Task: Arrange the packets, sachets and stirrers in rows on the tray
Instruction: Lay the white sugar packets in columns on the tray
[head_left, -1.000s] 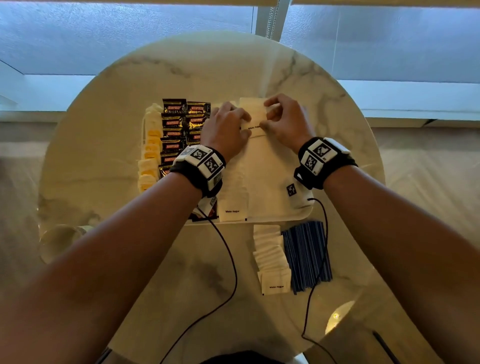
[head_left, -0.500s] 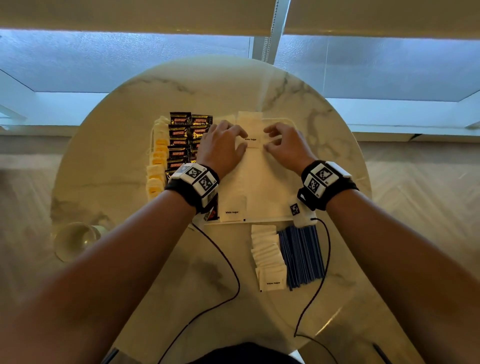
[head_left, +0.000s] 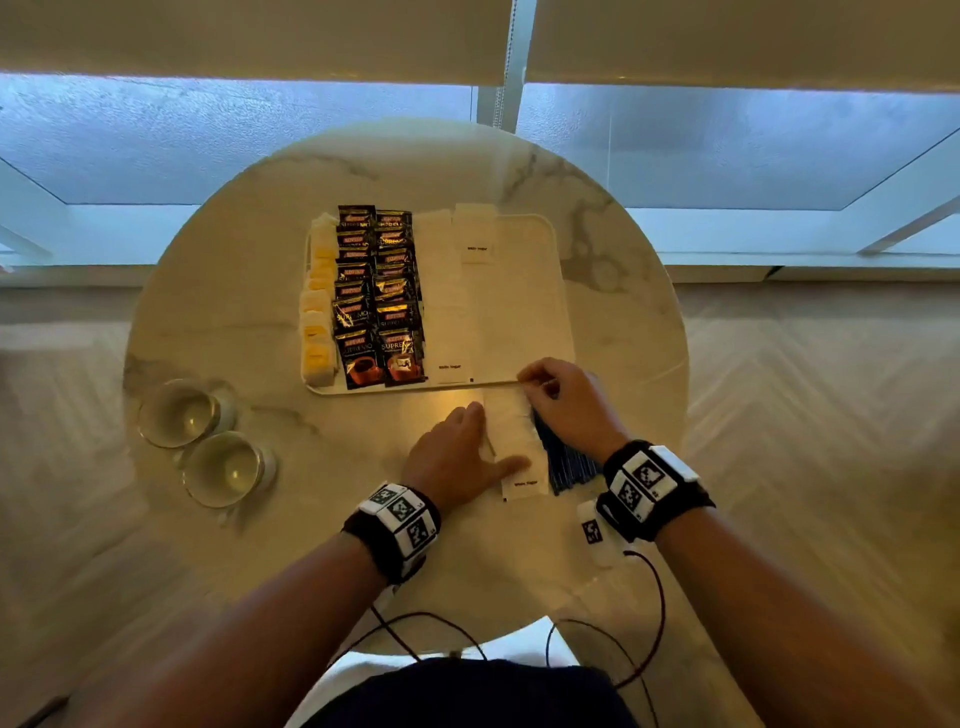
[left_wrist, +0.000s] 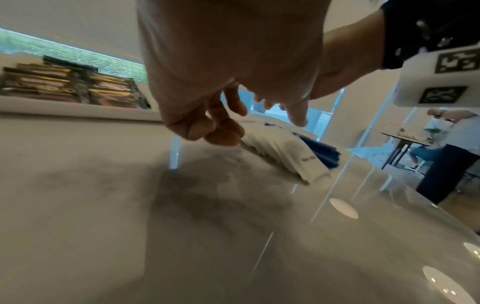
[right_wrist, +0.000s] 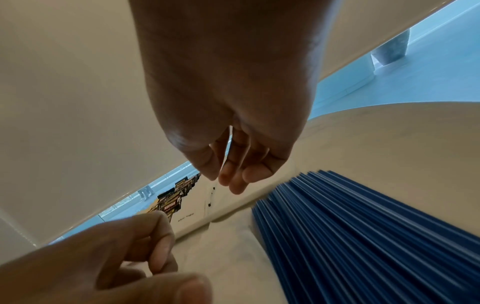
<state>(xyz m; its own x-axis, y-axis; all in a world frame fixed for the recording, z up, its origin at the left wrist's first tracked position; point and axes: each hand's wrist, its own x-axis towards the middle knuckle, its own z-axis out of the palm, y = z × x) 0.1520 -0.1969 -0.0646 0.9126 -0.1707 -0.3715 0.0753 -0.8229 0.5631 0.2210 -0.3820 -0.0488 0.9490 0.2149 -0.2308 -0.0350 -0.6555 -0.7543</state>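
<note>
Head view: tray (head_left: 545, 228) already carries a yellow sachet row, two rows of coffee packets (head_left: 376, 296), one full row of white sugar sachets and a second row just begun at the far end. Spare sugar sachets (head_left: 511, 441) lie fanned on the surface just in front of the tray, blue stirrers (head_left: 563, 462) beside them. Left hand (head_left: 454, 457) touches the fan's left edge. Right hand (head_left: 563, 400) is over its far end.

Left wrist view: left grip fingers (left_wrist: 221, 131) loosely curled against the fan edge, thumb out; nothing clamped that I can tell.

Right wrist view: right grip fingertips (right_wrist: 235, 174) bunched together above the sachets, holding nothing visible.

Step in hand, I'd say: fetching more sugar for the second row. Next: pinch a batch, keep the overlap, lay it down the tray.
</note>
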